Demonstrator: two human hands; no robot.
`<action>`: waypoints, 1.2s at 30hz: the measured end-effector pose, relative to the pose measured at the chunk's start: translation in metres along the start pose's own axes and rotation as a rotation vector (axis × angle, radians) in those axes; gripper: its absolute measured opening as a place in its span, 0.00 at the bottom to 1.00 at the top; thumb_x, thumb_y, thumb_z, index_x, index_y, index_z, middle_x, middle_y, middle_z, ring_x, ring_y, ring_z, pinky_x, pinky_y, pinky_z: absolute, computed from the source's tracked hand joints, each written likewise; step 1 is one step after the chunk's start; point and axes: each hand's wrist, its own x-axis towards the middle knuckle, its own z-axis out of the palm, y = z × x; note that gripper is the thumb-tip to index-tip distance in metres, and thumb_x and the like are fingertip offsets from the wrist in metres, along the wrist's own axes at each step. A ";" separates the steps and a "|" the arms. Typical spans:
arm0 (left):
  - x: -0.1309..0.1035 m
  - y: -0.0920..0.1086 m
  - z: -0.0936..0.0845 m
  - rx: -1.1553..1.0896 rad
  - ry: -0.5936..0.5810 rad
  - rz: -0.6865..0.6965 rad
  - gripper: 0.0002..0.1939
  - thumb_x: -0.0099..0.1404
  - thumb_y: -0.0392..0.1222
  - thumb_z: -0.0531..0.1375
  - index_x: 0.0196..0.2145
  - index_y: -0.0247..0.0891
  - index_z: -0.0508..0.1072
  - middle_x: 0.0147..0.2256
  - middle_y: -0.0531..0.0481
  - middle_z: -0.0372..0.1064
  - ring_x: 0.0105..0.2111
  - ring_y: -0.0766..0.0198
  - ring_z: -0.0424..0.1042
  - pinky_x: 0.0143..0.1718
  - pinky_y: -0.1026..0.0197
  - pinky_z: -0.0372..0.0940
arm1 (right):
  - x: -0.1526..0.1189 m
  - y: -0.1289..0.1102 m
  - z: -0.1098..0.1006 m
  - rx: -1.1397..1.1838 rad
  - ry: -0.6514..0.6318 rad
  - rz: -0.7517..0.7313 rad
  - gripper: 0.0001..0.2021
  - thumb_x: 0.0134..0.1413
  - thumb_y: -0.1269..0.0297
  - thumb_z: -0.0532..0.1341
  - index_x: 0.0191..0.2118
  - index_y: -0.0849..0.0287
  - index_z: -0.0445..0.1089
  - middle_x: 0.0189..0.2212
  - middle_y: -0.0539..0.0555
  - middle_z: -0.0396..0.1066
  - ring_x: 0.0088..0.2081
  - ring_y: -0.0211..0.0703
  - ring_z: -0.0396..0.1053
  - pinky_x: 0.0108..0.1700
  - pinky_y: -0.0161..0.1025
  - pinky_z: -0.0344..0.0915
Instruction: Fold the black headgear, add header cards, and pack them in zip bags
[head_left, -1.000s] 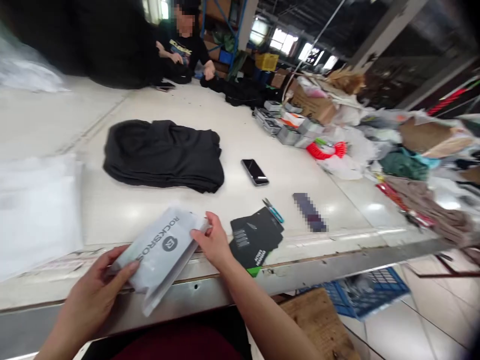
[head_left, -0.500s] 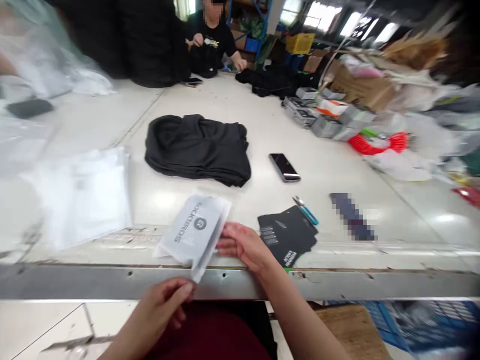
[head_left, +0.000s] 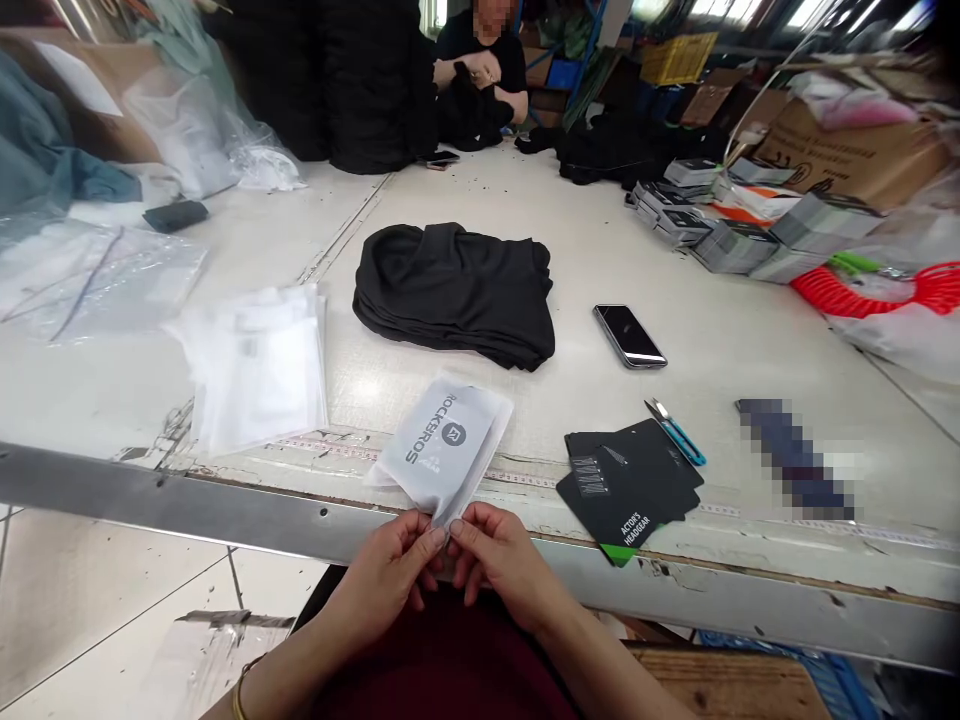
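Note:
A frosted white bag (head_left: 450,435) printed ROCKBROS lies at the table's front edge, its near end gathered. My left hand (head_left: 401,565) pinches that end between thumb and fingers. Right beside it, touching, my right hand (head_left: 499,560) pinches the same end. Beyond the bag is a folded stack of black cloth (head_left: 454,295). To the left lies a pile of frosted bags (head_left: 259,370). Black cards (head_left: 634,485) with a green corner are fanned out at the right, with blue-handled snips (head_left: 676,432) at their upper edge.
A phone (head_left: 630,336) lies right of the black cloth. Stacked grey packs (head_left: 739,245) and a red coil (head_left: 877,295) are at the far right. Clear plastic (head_left: 97,275) covers the left side. Across the table a person (head_left: 480,75) handles black cloth.
My right hand has left the bag's right side and joined my left hand at its near end. The view has shifted left. The person across has brought both hands together.

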 end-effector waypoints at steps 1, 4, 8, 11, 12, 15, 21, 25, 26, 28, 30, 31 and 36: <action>-0.003 -0.001 -0.001 0.013 -0.006 0.003 0.19 0.62 0.57 0.52 0.28 0.37 0.64 0.24 0.53 0.65 0.22 0.67 0.65 0.19 0.66 0.61 | 0.005 -0.008 -0.008 0.026 0.062 -0.013 0.16 0.40 0.53 0.65 0.24 0.60 0.62 0.18 0.47 0.66 0.15 0.33 0.63 0.12 0.29 0.59; -0.018 -0.005 -0.010 0.066 -0.028 -0.049 0.17 0.62 0.55 0.53 0.25 0.38 0.62 0.23 0.54 0.65 0.22 0.68 0.65 0.21 0.67 0.60 | 0.024 -0.039 -0.044 0.064 0.283 -0.101 0.13 0.41 0.58 0.65 0.24 0.59 0.63 0.15 0.46 0.64 0.15 0.33 0.63 0.13 0.29 0.61; -0.032 -0.011 -0.023 0.097 -0.021 -0.129 0.18 0.63 0.55 0.52 0.25 0.38 0.63 0.21 0.55 0.64 0.20 0.70 0.63 0.21 0.67 0.59 | 0.032 -0.062 -0.071 0.022 0.315 -0.122 0.10 0.42 0.62 0.65 0.25 0.59 0.63 0.15 0.45 0.64 0.15 0.32 0.64 0.14 0.27 0.62; -0.023 -0.010 -0.018 -0.021 -0.064 -0.109 0.18 0.62 0.57 0.53 0.35 0.38 0.67 0.27 0.54 0.67 0.21 0.69 0.65 0.19 0.68 0.59 | 0.024 -0.046 -0.046 -0.043 0.118 -0.007 0.12 0.39 0.60 0.66 0.24 0.61 0.65 0.17 0.48 0.67 0.14 0.36 0.66 0.11 0.30 0.60; -0.017 -0.008 -0.014 -0.050 -0.066 -0.085 0.19 0.61 0.57 0.53 0.39 0.39 0.67 0.29 0.53 0.67 0.22 0.69 0.66 0.19 0.68 0.60 | 0.021 -0.037 -0.033 -0.054 0.056 0.023 0.13 0.39 0.58 0.66 0.25 0.61 0.65 0.18 0.48 0.68 0.14 0.36 0.66 0.11 0.30 0.60; 0.001 -0.002 -0.005 -0.070 -0.017 -0.024 0.20 0.61 0.57 0.53 0.38 0.37 0.67 0.30 0.52 0.67 0.21 0.69 0.67 0.18 0.67 0.62 | 0.018 -0.015 -0.001 -0.071 -0.024 0.030 0.15 0.43 0.52 0.63 0.26 0.60 0.63 0.19 0.46 0.67 0.13 0.32 0.64 0.11 0.28 0.58; 0.012 0.010 -0.011 -0.173 0.060 -0.070 0.19 0.60 0.56 0.55 0.28 0.35 0.67 0.23 0.54 0.65 0.19 0.70 0.65 0.18 0.69 0.61 | 0.024 -0.010 0.015 -0.080 -0.001 0.010 0.14 0.46 0.55 0.61 0.21 0.60 0.62 0.17 0.46 0.65 0.11 0.31 0.61 0.09 0.27 0.54; -0.004 0.000 -0.015 -0.238 0.022 -0.082 0.19 0.59 0.55 0.56 0.25 0.35 0.66 0.22 0.53 0.66 0.20 0.70 0.65 0.19 0.69 0.60 | 0.033 -0.030 -0.005 -0.038 0.121 -0.020 0.12 0.49 0.59 0.59 0.21 0.61 0.62 0.16 0.46 0.65 0.12 0.32 0.62 0.11 0.27 0.55; -0.010 -0.004 -0.015 -0.262 0.001 -0.101 0.19 0.59 0.55 0.56 0.25 0.35 0.66 0.22 0.53 0.66 0.20 0.70 0.65 0.19 0.69 0.59 | 0.037 -0.036 -0.013 -0.029 0.164 -0.041 0.12 0.49 0.61 0.58 0.21 0.61 0.62 0.16 0.47 0.65 0.13 0.31 0.63 0.11 0.27 0.56; -0.022 -0.011 -0.015 -0.314 -0.041 -0.157 0.19 0.59 0.56 0.57 0.25 0.35 0.66 0.22 0.53 0.66 0.19 0.70 0.64 0.19 0.69 0.57 | 0.044 -0.049 -0.028 -0.019 0.237 -0.080 0.11 0.49 0.63 0.58 0.20 0.61 0.62 0.16 0.47 0.65 0.14 0.31 0.63 0.13 0.27 0.58; -0.035 -0.012 -0.016 -0.296 -0.111 -0.210 0.20 0.59 0.57 0.56 0.25 0.35 0.66 0.22 0.54 0.66 0.20 0.70 0.64 0.20 0.69 0.57 | 0.048 -0.056 -0.038 -0.017 0.283 -0.106 0.11 0.49 0.65 0.59 0.20 0.61 0.62 0.16 0.47 0.64 0.14 0.31 0.63 0.13 0.28 0.58; -0.040 -0.008 -0.018 -0.229 -0.169 -0.215 0.20 0.59 0.57 0.56 0.25 0.35 0.67 0.22 0.54 0.66 0.21 0.70 0.63 0.22 0.68 0.58 | 0.049 -0.057 -0.040 -0.015 0.301 -0.117 0.10 0.50 0.65 0.58 0.21 0.61 0.62 0.17 0.47 0.64 0.14 0.30 0.63 0.13 0.28 0.58; -0.044 0.035 -0.040 0.314 -0.130 0.085 0.18 0.64 0.53 0.52 0.29 0.38 0.73 0.27 0.52 0.69 0.29 0.65 0.67 0.30 0.65 0.63 | 0.034 -0.044 -0.034 -0.006 0.327 -0.137 0.06 0.51 0.62 0.58 0.32 0.58 0.63 0.23 0.46 0.68 0.16 0.32 0.66 0.14 0.29 0.62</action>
